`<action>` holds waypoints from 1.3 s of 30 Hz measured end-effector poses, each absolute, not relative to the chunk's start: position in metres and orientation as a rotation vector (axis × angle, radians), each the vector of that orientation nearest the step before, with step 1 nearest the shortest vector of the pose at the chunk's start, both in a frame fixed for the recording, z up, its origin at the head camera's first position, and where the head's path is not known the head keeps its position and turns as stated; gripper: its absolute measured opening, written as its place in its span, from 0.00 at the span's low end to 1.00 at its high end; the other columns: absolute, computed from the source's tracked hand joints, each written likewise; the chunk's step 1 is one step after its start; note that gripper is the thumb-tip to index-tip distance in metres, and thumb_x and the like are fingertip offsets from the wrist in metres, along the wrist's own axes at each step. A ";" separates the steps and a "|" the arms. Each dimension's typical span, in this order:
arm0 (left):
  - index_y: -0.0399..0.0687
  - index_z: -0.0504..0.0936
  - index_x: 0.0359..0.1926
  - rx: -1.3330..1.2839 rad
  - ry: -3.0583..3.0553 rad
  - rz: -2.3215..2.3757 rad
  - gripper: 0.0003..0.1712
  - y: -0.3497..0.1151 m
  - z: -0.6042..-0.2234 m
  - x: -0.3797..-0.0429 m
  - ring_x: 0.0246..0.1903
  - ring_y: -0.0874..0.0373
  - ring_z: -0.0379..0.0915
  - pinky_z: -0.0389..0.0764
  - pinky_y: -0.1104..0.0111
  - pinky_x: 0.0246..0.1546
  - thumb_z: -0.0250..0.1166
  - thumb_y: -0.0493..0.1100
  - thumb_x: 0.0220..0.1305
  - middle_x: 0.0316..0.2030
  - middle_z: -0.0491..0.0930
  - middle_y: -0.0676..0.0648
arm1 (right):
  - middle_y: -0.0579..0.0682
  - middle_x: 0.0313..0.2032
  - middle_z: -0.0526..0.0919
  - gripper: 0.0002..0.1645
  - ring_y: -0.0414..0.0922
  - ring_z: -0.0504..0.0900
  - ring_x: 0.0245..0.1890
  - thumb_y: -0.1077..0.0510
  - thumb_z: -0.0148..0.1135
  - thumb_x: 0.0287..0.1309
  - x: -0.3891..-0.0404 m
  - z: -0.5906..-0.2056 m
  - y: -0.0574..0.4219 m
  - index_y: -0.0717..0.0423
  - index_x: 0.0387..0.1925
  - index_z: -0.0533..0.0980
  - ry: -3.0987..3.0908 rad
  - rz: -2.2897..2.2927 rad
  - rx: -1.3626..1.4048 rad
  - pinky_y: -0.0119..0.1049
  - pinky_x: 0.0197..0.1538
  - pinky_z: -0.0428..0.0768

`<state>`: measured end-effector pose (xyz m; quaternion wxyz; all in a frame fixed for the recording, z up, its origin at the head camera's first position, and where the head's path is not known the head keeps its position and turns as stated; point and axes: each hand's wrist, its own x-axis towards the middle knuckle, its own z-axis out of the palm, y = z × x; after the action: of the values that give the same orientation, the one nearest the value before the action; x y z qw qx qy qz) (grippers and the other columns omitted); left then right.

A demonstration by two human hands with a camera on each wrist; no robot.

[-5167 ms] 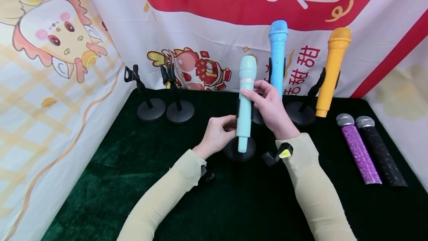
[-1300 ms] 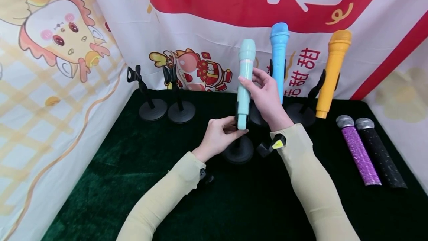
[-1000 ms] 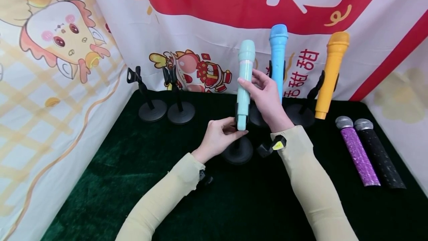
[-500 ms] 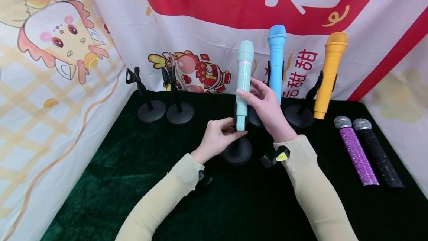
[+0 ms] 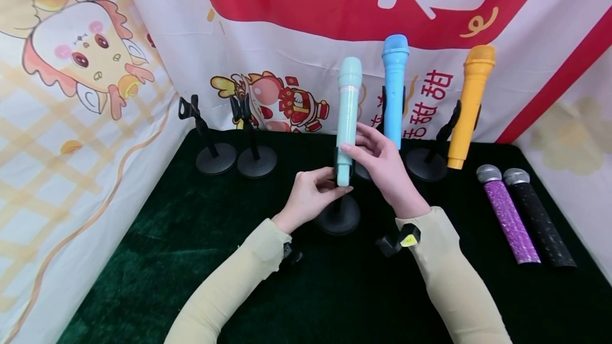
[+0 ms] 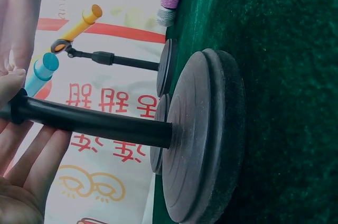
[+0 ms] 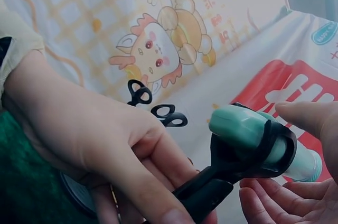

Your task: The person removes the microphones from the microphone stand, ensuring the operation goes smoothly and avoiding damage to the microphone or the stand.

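Observation:
A mint-green microphone sits nearly upright in the clip of a black tabletop stand. My left hand grips the stand's stem just under the clip, thumb toward me. In the left wrist view, fingers wrap the black stem above its round ribbed base. My right hand holds the microphone's lower body near the clip, thumb in front and fingers behind. From the right wrist view, the microphone's tapered lower end pokes out through the clip.
Behind, a blue microphone and an orange one stand in stands. A purple glitter microphone and a black one lie at right. Two bare stands are at back left, on dark green cloth.
Since the oldest frame, the mint-green microphone has moved up through the clip, so less hangs below. Over the last second, my right hand has slid down along it; my left hand stays on the stem.

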<state>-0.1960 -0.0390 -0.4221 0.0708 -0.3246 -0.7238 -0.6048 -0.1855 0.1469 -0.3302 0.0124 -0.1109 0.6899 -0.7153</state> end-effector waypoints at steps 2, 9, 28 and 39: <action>0.48 0.87 0.50 -0.975 -2.177 -1.820 0.13 -0.039 -0.422 -0.196 0.39 0.61 0.86 0.87 0.65 0.41 0.73 0.42 0.66 0.43 0.87 0.54 | 0.57 0.57 0.79 0.38 0.49 0.81 0.56 0.53 0.67 0.68 -0.183 -0.331 0.146 0.54 0.74 0.64 2.150 -2.228 -0.342 0.43 0.65 0.73; 0.48 0.87 0.50 -0.970 -2.188 -1.816 0.13 -0.040 -0.422 -0.195 0.39 0.61 0.86 0.87 0.65 0.40 0.73 0.42 0.66 0.43 0.87 0.54 | 0.57 0.56 0.79 0.37 0.49 0.81 0.55 0.56 0.67 0.68 -0.178 -0.332 0.143 0.54 0.74 0.64 2.129 -2.259 -0.337 0.40 0.63 0.76; 0.48 0.87 0.49 -0.950 -2.191 -1.779 0.12 -0.039 -0.421 -0.193 0.37 0.63 0.86 0.87 0.65 0.39 0.73 0.42 0.66 0.41 0.87 0.55 | 0.58 0.55 0.80 0.35 0.49 0.81 0.53 0.59 0.68 0.66 -0.179 -0.332 0.140 0.58 0.72 0.66 2.113 -2.328 -0.369 0.40 0.62 0.76; 0.49 0.87 0.46 -0.934 -2.174 -1.766 0.10 -0.038 -0.423 -0.194 0.36 0.63 0.86 0.87 0.66 0.38 0.74 0.44 0.65 0.40 0.88 0.51 | 0.56 0.51 0.81 0.35 0.48 0.82 0.51 0.61 0.68 0.65 -0.188 -0.329 0.137 0.58 0.71 0.68 2.090 -2.397 -0.388 0.38 0.61 0.77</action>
<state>-0.1939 -0.0379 -0.4226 0.0945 -0.3148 -0.7331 -0.5954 -0.1875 0.1375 -0.3287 -0.0312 -0.1209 0.6519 -0.7479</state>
